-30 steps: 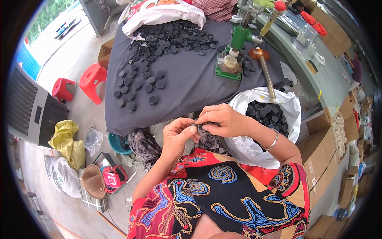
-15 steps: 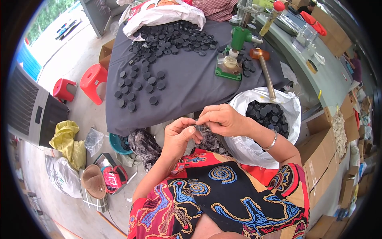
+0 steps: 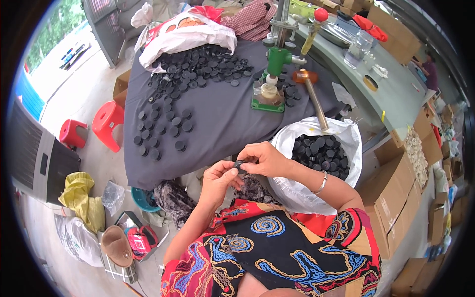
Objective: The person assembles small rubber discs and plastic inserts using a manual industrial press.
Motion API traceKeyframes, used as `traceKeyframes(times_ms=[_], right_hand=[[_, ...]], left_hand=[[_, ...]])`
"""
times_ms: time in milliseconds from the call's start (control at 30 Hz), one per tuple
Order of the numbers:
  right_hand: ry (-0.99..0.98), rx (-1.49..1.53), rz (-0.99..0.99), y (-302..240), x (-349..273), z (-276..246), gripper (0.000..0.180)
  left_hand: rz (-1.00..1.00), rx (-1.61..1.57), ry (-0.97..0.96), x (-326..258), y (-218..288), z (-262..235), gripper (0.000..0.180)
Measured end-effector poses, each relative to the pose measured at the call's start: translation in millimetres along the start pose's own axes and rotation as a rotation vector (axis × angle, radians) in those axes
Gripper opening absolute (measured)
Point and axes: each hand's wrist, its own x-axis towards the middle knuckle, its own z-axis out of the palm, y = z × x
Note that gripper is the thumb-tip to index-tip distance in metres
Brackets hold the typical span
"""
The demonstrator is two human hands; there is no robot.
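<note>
The left hand (image 3: 220,179) and the right hand (image 3: 264,159) meet just in front of the near edge of the desk (image 3: 222,128), fingertips together. Both grips are narrow, pinched on one small black disc (image 3: 239,165) that sits between the two hands; the left thumb and fingers close on it from the near left, the right fingers from the far right. Most of the disc is hidden by the fingers.

Just right of the hands stands an open white sack (image 3: 341,143) filled with more black discs, touching the right forearm. On the grey cloth of the desk, further off and to the left, loose discs (image 3: 163,128) lie in rough rows, and a bigger heap spills from a white bag (image 3: 188,37) at the far end. A green hand press (image 3: 272,79) stands far right of centre, with a mallet (image 3: 311,94) beside it. Two red stools (image 3: 106,123) stand on the floor at the left.
</note>
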Motion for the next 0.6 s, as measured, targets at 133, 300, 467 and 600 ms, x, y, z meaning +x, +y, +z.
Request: traceKeyframes(times_ms=[133,300,467,600], right_hand=[[0.067,0.291,0.366,30,-19,-26,0.012],[0.048,0.134,0.633,38,-44,-82,0.017],[0.006,-0.46,0.543,58,-61,-124,0.017],[0.692,-0.333,0.279,37,-32,-182,0.025]], left_hand=[[-0.08,0.061,0.017,4,-7,-17,0.015],[-0.082,0.074,0.159,6,-3,-38,0.012],[0.072,0.204,0.335,16,13,-48,0.012],[0.384,0.496,0.568,29,29,-82,0.011]])
